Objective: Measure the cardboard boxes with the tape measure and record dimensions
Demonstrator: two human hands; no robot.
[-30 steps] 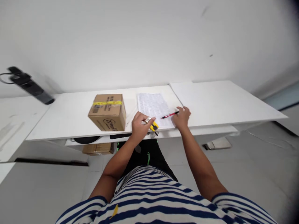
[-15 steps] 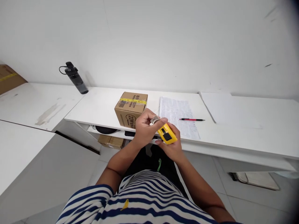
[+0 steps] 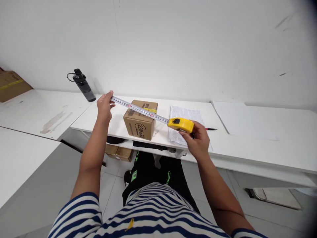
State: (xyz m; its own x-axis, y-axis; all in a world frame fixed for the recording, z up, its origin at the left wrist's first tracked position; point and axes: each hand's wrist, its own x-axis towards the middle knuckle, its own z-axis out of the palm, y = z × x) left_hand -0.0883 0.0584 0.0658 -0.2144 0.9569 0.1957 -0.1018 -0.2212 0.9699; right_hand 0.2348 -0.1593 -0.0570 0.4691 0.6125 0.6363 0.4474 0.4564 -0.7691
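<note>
A yellow tape measure (image 3: 183,124) is gripped in my right hand (image 3: 200,140), on the right above the written papers. Its white blade, marked with numbers, stretches out to the left. My left hand (image 3: 105,105) pinches the blade's free end, and the fingers hide that end. Below the blade a brown cardboard box (image 3: 142,127) with yellow tape on top stands on the white desk (image 3: 111,122). The blade passes over the box's top; I cannot tell whether it touches.
A dark water bottle (image 3: 85,87) stands at the back left. Handwritten sheets (image 3: 177,138) lie right of the box, with a red and black pen (image 3: 211,129) partly hidden. Blank paper (image 3: 232,115) lies farther right. Another taped carton (image 3: 12,86) is at the far left.
My hands were together at the tape measure. Now they are apart: the left has moved left with the blade's end, the right slightly right with the case, and the blade is drawn out.
</note>
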